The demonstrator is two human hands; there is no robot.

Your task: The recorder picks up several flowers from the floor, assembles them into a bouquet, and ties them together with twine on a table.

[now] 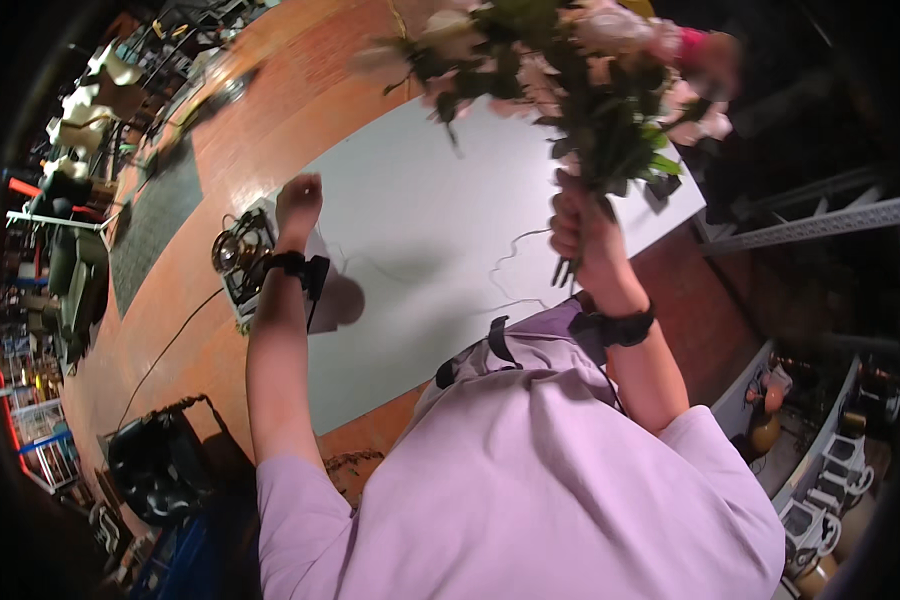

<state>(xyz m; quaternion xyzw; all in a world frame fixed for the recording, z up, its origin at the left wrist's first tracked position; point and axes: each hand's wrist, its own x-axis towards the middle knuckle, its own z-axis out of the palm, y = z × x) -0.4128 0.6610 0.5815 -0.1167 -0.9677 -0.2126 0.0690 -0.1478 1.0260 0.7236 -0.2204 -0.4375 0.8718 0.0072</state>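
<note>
My right hand (592,235) is wrapped round the stems of a bouquet (570,80) of pale pink flowers with dark green leaves. The bouquet is raised over the far right of the white table (410,330), and the cut ends of its stems stick out below my fist. Its top runs out of view. My left hand (298,205) is above the table's left edge, fingers curled in; whatever may be inside them is hidden. Right beside it, a lamp-like device with a round metal cage (238,250) stands at the table's edge.
Thin wires (515,270) lie on the table. A black chair (165,460) stands at the lower left, with a cable on the floor near it. Shelves (810,220) with vases (765,430) line the right side. Cluttered furniture and racks fill the far left.
</note>
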